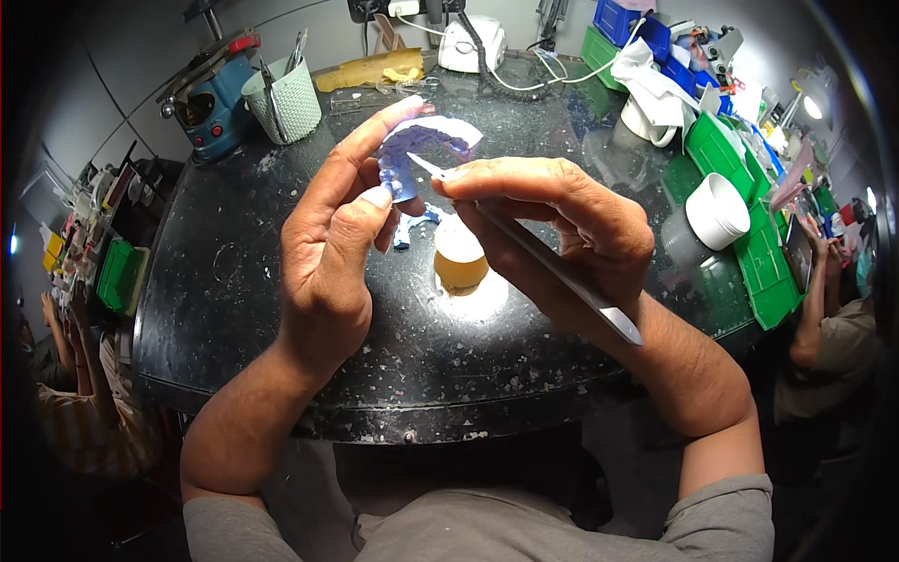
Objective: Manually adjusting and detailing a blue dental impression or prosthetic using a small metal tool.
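Observation:
My left hand (332, 234) grips a blue, horseshoe-shaped dental arch (401, 159) by its side, between thumb and fingers. Tooth shapes run along the arch, and its far edge looks pale under the light. Held like a pen in my right hand (571, 229) is a slim metal carving knife (552, 267), its handle slanting down to the right. The pointed tip lies over the inner side of the arch; whether it touches cannot be made out. Below the hands, a round yellowish block (460, 262) with a bright top stands on the black table (375, 384), beside a small blue piece (405, 234).
At the back left stand a blue machine (211, 117) and a pale green cup of tools (284, 105). A white device (471, 45) sits at the back. Green bins (763, 258) and a white tub (717, 211) line the right. Other people sit at both sides.

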### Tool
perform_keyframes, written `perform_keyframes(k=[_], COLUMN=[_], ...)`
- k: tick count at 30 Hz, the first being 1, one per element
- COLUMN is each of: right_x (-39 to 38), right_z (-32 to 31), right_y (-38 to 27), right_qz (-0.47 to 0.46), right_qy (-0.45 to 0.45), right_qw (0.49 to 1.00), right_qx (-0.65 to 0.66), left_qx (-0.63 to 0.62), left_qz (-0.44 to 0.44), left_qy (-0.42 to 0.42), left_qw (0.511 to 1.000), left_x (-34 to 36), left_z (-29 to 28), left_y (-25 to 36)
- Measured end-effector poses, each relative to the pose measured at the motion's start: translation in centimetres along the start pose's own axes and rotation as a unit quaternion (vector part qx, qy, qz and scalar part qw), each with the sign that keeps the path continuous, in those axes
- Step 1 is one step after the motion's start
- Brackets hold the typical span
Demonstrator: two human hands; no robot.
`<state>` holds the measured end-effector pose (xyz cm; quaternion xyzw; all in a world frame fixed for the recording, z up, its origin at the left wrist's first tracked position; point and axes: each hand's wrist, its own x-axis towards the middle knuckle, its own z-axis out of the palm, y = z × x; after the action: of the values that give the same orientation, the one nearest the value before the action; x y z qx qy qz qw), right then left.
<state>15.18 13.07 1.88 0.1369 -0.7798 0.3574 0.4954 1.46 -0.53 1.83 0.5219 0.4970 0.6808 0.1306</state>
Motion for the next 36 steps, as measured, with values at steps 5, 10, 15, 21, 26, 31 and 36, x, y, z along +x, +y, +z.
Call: perform_keyframes(k=[5,10,15,21,26,31,36], right_x=[-0.1,0.7,0.7,0.5,0.7,0.7,0.5], right_z=[0.4,-1.2,-1.0,-0.8,-0.9,-1.1,-1.1], right_y=[0.0,0.1,-0.2,-0.5,-0.5,-0.6,0.0], right_qz=[-0.015,-0.125,-0.119,-0.107,-0.115,-0.107,-0.117], right_qy=[0.038,-0.03,-0.006,-0.016,-0.007,-0.027,-0.015], right_qw=[0.999,0.98,0.969,0.975,0.973,0.975,0.975], right_qx=[-0.006,-0.149,-0.215,-0.194,-0.198,-0.193,-0.187], left_qx=[-0.007,0.0,-0.011,-0.098,-0.116,-0.149,-0.179], left_qz=[-0.008,-0.005,-0.022,-0.038,-0.045,-0.065,-0.083], left_qy=[-0.015,-0.025,-0.035,-0.029,-0.037,-0.027,-0.013], left_qw=[1.0,1.0,0.999,0.994,0.992,0.986,0.98], left_x=[-0.1,-0.1,-0.2,-0.1,-0.1,0.3,-0.1], left_z=[0.2,0.0,-0.1,0.3,0.3,0.2,0.2], left_y=[0.1,0.3,0.4,0.4,0.7,0.4,0.0])
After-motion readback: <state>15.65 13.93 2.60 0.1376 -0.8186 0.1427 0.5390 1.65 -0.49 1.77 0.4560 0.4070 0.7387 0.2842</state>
